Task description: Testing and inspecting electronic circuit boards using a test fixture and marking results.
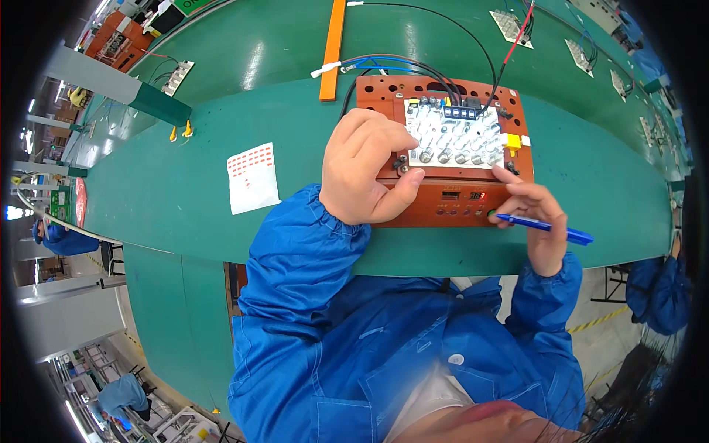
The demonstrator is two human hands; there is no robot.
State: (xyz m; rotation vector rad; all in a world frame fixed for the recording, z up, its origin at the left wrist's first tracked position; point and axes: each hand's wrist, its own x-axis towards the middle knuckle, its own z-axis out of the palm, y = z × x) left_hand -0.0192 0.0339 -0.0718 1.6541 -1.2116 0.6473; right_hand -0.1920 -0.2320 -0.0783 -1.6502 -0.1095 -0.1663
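Note:
An orange test fixture (384,92) sits on the green bench in front of me. A white circuit board (454,136) with several round silvery parts lies in its top, wired at the back by black, blue and red leads. My left hand (367,166) rests on the fixture's left side, fingers curled over the board's left edge and thumb on the front lip. My right hand (535,214) holds a blue pen (550,227) while its forefinger touches the board's lower right corner. A small red display (477,196) glows on the fixture's front panel.
A white sheet with red marks (252,177) lies to the left on the green bench (185,192). An orange bar (332,44) runs away behind the fixture. More white boards (509,26) lie on the far belt. Other people in blue coats work at the left (63,240) and right (661,292) edges.

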